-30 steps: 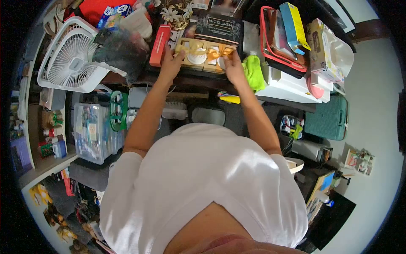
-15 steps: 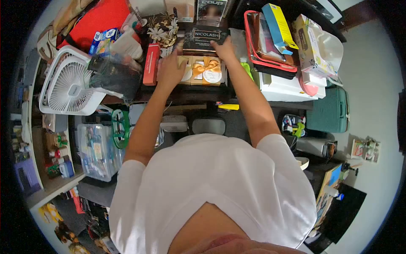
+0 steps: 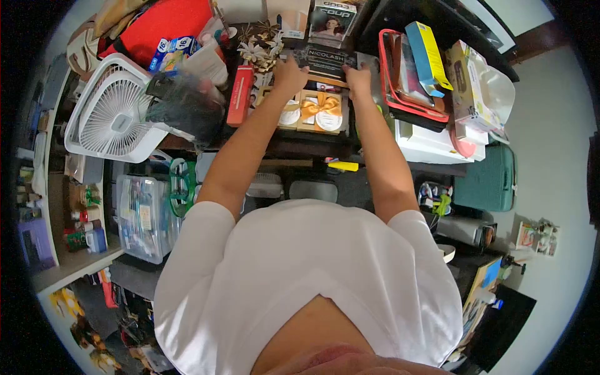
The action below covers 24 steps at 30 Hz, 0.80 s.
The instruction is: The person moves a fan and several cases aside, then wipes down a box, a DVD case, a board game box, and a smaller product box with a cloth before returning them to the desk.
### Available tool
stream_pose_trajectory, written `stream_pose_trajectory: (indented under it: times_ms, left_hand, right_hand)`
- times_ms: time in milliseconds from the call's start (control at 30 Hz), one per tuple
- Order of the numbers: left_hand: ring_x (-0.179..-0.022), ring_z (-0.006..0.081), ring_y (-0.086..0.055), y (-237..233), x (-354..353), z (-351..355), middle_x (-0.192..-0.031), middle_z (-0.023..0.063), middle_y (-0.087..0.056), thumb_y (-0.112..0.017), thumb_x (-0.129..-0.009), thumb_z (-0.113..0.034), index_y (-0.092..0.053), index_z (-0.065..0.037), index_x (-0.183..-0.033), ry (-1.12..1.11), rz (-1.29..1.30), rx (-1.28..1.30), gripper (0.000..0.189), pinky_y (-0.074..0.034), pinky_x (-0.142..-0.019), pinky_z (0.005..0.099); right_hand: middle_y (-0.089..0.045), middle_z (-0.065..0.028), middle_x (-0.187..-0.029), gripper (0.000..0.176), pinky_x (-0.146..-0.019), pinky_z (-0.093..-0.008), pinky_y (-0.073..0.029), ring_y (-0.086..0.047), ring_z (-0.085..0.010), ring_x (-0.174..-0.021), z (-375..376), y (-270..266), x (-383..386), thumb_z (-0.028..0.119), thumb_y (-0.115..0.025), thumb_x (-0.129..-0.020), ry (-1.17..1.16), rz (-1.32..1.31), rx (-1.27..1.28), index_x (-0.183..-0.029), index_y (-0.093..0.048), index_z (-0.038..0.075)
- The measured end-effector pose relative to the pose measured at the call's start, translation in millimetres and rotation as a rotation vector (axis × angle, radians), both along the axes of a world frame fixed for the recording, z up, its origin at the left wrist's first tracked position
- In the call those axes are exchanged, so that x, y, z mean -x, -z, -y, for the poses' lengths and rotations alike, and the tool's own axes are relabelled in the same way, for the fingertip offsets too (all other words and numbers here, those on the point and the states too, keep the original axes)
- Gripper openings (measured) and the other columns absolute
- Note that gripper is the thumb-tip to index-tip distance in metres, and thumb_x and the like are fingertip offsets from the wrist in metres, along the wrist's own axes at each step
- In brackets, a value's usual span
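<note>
A black box lettered NICOLASH (image 3: 328, 61) lies between my two hands at the top middle. My left hand (image 3: 289, 76) is at its left end and my right hand (image 3: 359, 81) at its right end, both with fingers wrapped on it. Just below the box, a kraft gift box with an orange ribbon bow (image 3: 320, 109) and round white tags lies on the dark surface. A red narrow box (image 3: 240, 96) lies left of my left hand. White and gold flowers (image 3: 258, 52) are beyond it.
A white fan (image 3: 112, 112) and a dark mesh bag (image 3: 184, 103) stand at the left. On the right are a red-rimmed case (image 3: 409, 106), a blue and yellow box (image 3: 428, 59) and a tissue box (image 3: 469, 84). A COUP box (image 3: 331, 25) stands behind.
The view has shifted. Both hands now grip the black box at its ends; its near edge has moved away from the gift box, and a gap shows between them.
</note>
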<state>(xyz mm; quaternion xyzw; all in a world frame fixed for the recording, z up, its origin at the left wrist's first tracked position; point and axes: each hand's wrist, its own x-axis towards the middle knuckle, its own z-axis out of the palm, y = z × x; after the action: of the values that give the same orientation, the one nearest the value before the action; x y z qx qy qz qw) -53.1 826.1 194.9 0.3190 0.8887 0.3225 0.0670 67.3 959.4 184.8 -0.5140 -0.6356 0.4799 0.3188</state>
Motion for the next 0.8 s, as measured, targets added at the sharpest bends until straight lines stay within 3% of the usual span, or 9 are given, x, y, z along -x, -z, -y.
stream_pose_trajectory:
  times_ms: [100,200,333,433,500,600,633,700,800]
  left_hand:
    - [-0.112,0.0394,-0.038,-11,3,3,-0.117,0.029,-0.038,-0.062,-0.074,-0.028,-0.032,0.003,-0.126,0.075,0.109,-0.045,0.068,-0.034,-0.093,0.0435]
    - [-0.109,0.0389,-0.04,-9,1,9,-0.115,0.028,-0.038,-0.065,-0.072,-0.023,-0.036,0.001,-0.125,0.081,-0.006,-0.306,0.065,-0.034,-0.093,0.042]
    - [-0.105,0.0369,-0.044,-32,-5,19,-0.114,0.0245,-0.039,-0.068,-0.068,-0.018,-0.039,0.001,-0.123,0.036,0.062,-0.464,0.065,-0.037,-0.091,0.0401]
    - [-0.1,0.0277,-0.049,-43,-1,27,-0.113,0.0186,-0.042,-0.069,-0.069,-0.016,-0.037,0.001,-0.124,0.113,0.318,-0.682,0.066,-0.047,-0.075,0.032]
    - [-0.092,0.0229,-0.054,-59,-6,39,-0.109,0.0125,-0.049,-0.067,-0.072,-0.014,-0.039,0.0,-0.121,0.232,0.67,-0.896,0.058,-0.05,-0.068,0.0294]
    - [-0.088,0.0216,-0.056,-93,-14,63,-0.105,0.0096,-0.053,-0.065,-0.075,-0.011,-0.042,0.0,-0.116,0.243,1.162,-0.88,0.047,-0.05,-0.07,0.0309]
    - [-0.093,0.0218,-0.054,-95,-17,69,-0.108,0.0094,-0.052,-0.061,-0.078,-0.008,-0.044,-0.002,-0.113,0.282,1.311,-0.965,0.039,-0.048,-0.08,0.0334]
    - [-0.096,0.0226,-0.053,-87,-21,77,-0.11,0.0099,-0.051,-0.059,-0.079,-0.006,-0.043,-0.002,-0.114,0.277,1.341,-1.028,0.038,-0.045,-0.084,0.035]
    - [-0.101,0.0219,-0.051,-86,-28,98,-0.111,0.0101,-0.052,-0.058,-0.078,-0.001,-0.043,-0.002,-0.115,0.262,1.267,-1.034,0.039,-0.04,-0.091,0.0343]
  right_hand:
    - [-0.052,-0.022,-0.109,0.062,-0.077,-0.0333,-0.044,-0.054,-0.0254,-0.094,1,-8,-2,0.004,-0.063,-0.07,-0.043,-0.004,0.052,-0.124,-0.033,-0.005]
    - [-0.051,-0.0208,-0.109,0.062,-0.078,-0.0325,-0.043,-0.053,-0.0246,-0.095,0,-7,-2,0.003,-0.063,-0.07,-0.066,-0.058,-0.041,-0.124,-0.033,-0.004]
    - [-0.049,-0.021,-0.113,0.065,-0.084,-0.0313,-0.041,-0.051,-0.0253,-0.1,9,-43,-3,0.005,-0.065,-0.07,-0.126,-0.13,-0.193,-0.126,-0.033,-0.002]
    - [-0.046,-0.0217,-0.118,0.069,-0.085,-0.0321,-0.042,-0.05,-0.0259,-0.103,28,-90,-18,0.007,-0.067,-0.071,-0.152,-0.126,-0.338,-0.129,-0.03,0.001]
    - [-0.047,-0.0212,-0.117,0.069,-0.086,-0.0305,-0.04,-0.05,-0.0232,-0.103,38,-119,-26,0.002,-0.065,-0.07,-0.232,-0.3,-0.247,-0.129,-0.028,-0.001]
    - [-0.05,-0.0163,-0.115,0.066,-0.086,-0.0276,-0.04,-0.05,-0.0179,-0.102,52,-151,-44,-0.003,-0.062,-0.072,-0.457,-0.484,-0.198,-0.129,-0.029,0.001]
    - [-0.051,-0.0143,-0.113,0.064,-0.085,-0.027,-0.041,-0.05,-0.0169,-0.101,51,-152,-47,-0.005,-0.061,-0.073,-0.538,-0.49,-0.251,-0.129,-0.031,0.003]
    - [-0.053,-0.0094,-0.111,0.058,-0.085,-0.0248,-0.041,-0.051,-0.0137,-0.098,51,-154,-52,-0.004,-0.061,-0.074,-0.643,-0.498,-0.18,-0.126,-0.036,0.004]
    - [-0.051,-0.0107,-0.113,0.057,-0.085,-0.0254,-0.041,-0.05,-0.0151,-0.1,44,-146,-56,-0.001,-0.064,-0.074,-0.641,-0.501,-0.064,-0.124,-0.039,0.005]
